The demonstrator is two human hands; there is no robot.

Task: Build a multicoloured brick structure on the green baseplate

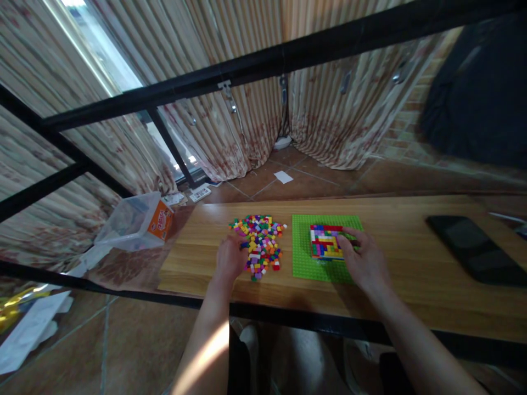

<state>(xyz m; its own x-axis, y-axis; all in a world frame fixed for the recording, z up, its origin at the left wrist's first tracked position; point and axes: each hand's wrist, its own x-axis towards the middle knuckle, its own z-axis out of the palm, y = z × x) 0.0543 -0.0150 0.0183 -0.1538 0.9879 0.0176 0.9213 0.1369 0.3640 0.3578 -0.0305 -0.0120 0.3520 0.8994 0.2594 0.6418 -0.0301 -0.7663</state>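
Over the left side of a loose pile of small coloured toy bricks (263, 240) is my left hand (231, 255). Its fingers curl down among the bricks, and whatever they pinch is hidden. A rectangular toy-brick build (325, 241) in mixed colours sits on a green studded baseplate (301, 258) to the right of the pile. My right hand (364, 258) grips the build's right end, thumb on the near side and fingers on the far side. That hand covers the build's right edge and part of the baseplate.
A wooden tabletop (197, 247) carries everything, with a black phone (473, 247) at its right. On the floor to the left lies a clear plastic box (132, 222) with an orange label. A black metal rail (263, 57) crosses in front of the curtains (247, 126).
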